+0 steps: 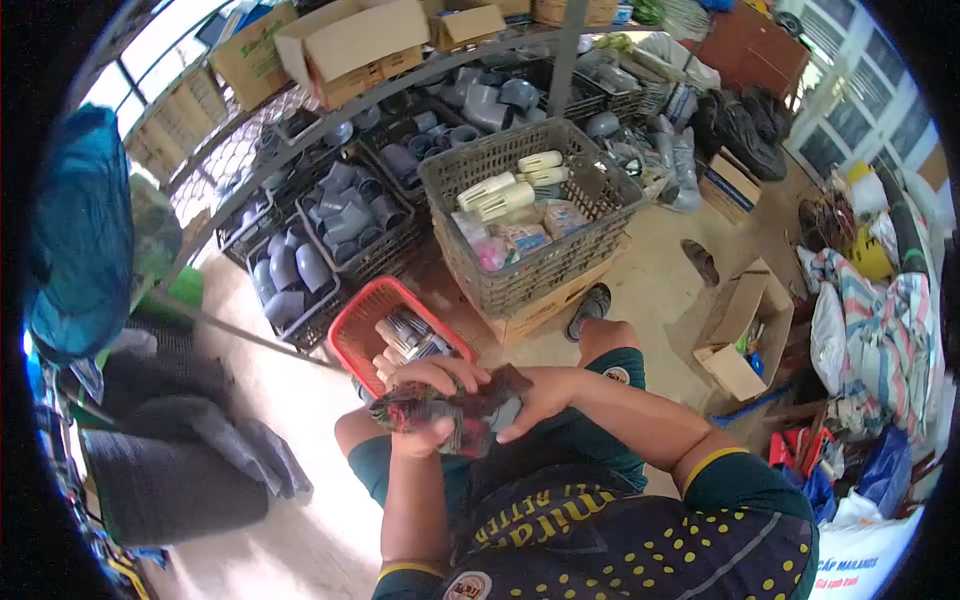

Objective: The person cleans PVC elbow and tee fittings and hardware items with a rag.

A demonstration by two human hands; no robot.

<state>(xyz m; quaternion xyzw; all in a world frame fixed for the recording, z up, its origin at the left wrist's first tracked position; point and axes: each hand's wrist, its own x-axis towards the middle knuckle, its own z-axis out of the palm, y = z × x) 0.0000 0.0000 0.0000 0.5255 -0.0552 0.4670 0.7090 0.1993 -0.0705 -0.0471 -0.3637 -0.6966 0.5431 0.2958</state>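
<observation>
Holding dark cloth (478, 418) | left hand (425, 385) grip curled round | right hand (542, 395) grip pinching edge

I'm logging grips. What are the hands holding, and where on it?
Both hold a dark patterned cloth: the left hand wraps its left end and the right hand grips its right edge, just in front of the red basket.

Bright daylight from upper-left windows; fisheye edges curve, dark.
</observation>
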